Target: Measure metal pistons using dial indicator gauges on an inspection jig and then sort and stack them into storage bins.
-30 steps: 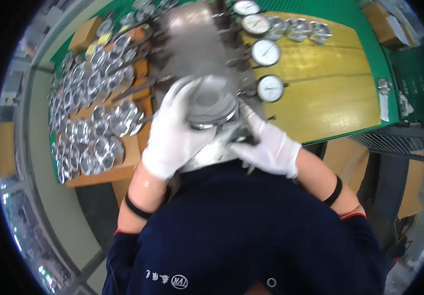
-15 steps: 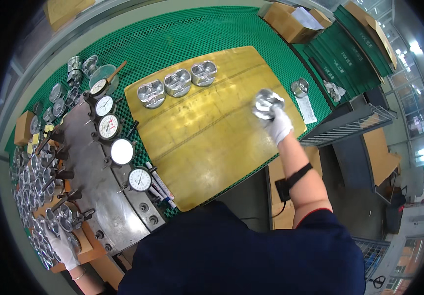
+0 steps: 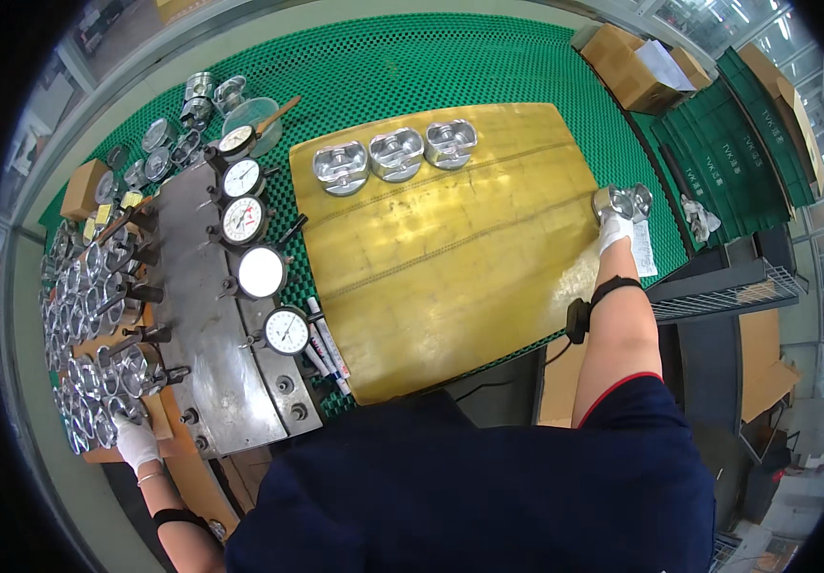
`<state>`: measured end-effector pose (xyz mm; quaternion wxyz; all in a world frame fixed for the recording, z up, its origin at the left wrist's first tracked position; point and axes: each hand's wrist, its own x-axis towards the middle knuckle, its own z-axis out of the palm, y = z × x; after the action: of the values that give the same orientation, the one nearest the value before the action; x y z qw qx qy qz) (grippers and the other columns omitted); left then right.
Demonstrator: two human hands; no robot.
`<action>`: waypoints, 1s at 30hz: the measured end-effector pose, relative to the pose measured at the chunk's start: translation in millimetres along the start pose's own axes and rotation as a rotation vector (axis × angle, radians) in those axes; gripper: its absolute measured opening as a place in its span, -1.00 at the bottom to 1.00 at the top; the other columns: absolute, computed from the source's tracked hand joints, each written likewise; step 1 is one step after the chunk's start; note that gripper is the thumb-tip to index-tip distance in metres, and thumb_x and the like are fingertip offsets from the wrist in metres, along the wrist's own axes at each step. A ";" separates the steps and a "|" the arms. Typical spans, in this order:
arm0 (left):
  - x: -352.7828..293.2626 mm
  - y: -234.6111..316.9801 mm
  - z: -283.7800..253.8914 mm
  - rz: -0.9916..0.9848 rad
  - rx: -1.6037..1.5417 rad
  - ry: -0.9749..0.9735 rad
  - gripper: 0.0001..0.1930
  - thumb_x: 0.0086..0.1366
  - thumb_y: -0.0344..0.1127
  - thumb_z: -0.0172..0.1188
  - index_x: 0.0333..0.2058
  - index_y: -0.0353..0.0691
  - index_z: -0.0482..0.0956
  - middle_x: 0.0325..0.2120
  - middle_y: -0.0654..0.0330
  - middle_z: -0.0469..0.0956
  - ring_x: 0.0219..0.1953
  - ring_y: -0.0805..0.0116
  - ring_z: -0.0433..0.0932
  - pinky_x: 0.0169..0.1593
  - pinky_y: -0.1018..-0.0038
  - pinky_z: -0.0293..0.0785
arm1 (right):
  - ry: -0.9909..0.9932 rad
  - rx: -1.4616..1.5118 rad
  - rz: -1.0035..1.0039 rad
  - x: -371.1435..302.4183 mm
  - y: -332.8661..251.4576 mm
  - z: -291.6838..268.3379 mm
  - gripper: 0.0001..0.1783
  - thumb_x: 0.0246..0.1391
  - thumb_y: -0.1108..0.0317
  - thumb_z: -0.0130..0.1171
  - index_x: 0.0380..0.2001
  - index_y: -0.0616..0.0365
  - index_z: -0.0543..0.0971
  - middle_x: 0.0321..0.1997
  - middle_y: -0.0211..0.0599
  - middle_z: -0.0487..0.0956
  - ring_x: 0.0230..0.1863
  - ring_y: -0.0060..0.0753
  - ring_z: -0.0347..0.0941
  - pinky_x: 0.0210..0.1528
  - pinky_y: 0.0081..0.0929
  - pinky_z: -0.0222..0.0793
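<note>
My right hand point(image 3: 615, 232), in a white glove, is closed on a metal piston point(image 3: 612, 201) at the right edge of the yellow mat point(image 3: 450, 272). Directly beside it, on the green mesh, stands a second piston point(image 3: 639, 197). Far off to the left, my gloved left hand point(image 3: 136, 442) has its fingers closed around the near piston point(image 3: 128, 413) of a crowded group; the fingertips are partly hidden. Three pistons sit in a row at the back of the yellow mat, the middle one point(image 3: 397, 156) between its neighbours.
Several dial gauges point(image 3: 286, 330) line a steel plate point(image 3: 211, 353) left of the mat, with marker pens point(image 3: 327, 344) nearby. A clear bowl point(image 3: 253, 122) with a wooden-handled brush stands behind. Cardboard boxes point(image 3: 632, 72) and green crates point(image 3: 727, 148) fill the back right.
My right hand has carried the piston rightward from over the yellow mat to beside the other piston. My left hand has closed around a piston in the group. The view has turned left.
</note>
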<state>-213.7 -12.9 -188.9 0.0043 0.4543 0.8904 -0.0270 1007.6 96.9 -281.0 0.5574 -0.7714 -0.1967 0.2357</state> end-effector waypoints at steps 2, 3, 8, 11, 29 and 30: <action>-19.4 -22.4 -47.5 -0.029 0.282 0.084 -0.34 0.34 -0.04 0.12 0.33 -0.14 0.18 -0.29 -0.23 0.65 -0.22 -0.24 0.64 -0.13 0.01 0.53 | -0.060 0.113 0.001 -84.3 41.1 71.4 -0.61 0.32 0.19 -0.05 0.19 -0.13 0.37 0.18 -0.37 0.43 0.26 -0.36 0.31 0.34 -0.31 0.28; -39.0 -20.9 -71.9 -0.062 0.326 0.096 -0.34 0.34 -0.04 0.12 0.33 -0.14 0.18 -0.29 -0.23 0.65 -0.22 -0.24 0.64 -0.13 0.01 0.53 | -0.075 0.193 -0.072 -135.5 36.4 119.0 -0.52 0.31 0.17 -0.03 0.28 -0.14 0.29 0.19 -0.28 0.40 0.26 -0.29 0.31 0.35 -0.26 0.27; -64.2 -36.3 -107.4 -0.160 -0.413 0.189 -0.40 0.32 -0.01 0.20 0.21 -0.25 0.37 -0.21 -0.13 0.62 -0.23 0.10 0.64 -0.11 0.27 0.54 | -0.388 0.561 -0.112 -386.1 -143.9 182.7 -0.31 0.24 0.46 0.11 0.37 0.23 0.10 0.26 0.07 0.30 0.13 -0.03 0.43 0.25 -0.10 0.42; -79.3 -2.4 -155.1 -0.093 -1.110 0.190 -0.46 0.33 -0.14 0.23 0.18 -0.32 0.41 -0.17 0.08 0.59 -0.27 0.37 0.57 -0.16 0.43 0.54 | -0.623 0.383 -0.244 -507.0 -213.8 210.1 -0.52 0.37 0.42 -0.06 0.30 0.31 0.27 0.15 0.01 0.48 0.00 -0.26 0.53 0.13 -0.31 0.45; -131.2 122.5 -180.1 1.059 -0.531 -0.064 -0.28 0.08 -0.36 0.34 0.23 -0.31 0.29 0.14 -0.09 0.41 0.13 -0.10 0.43 0.18 0.17 0.40 | -1.177 -0.889 -1.232 -757.0 -255.8 347.2 0.16 -0.27 -0.04 0.47 0.40 -0.08 0.12 0.25 0.03 0.34 -0.11 0.10 0.58 -0.10 -0.16 0.55; -131.5 130.3 -175.9 1.080 -0.513 -0.026 -0.24 0.05 -0.30 0.38 0.24 -0.31 0.29 0.14 -0.09 0.39 0.13 -0.13 0.41 0.18 0.16 0.39 | -1.170 -0.893 -1.226 -755.3 -253.4 348.2 0.16 -0.27 -0.04 0.47 0.40 -0.08 0.12 0.25 0.03 0.34 -0.11 0.10 0.58 -0.10 -0.16 0.55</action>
<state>-28.0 -33.8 -14.8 0.1381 0.8269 0.5113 0.1892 181.3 12.6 -23.8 0.0517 -0.4356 -0.8853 0.1543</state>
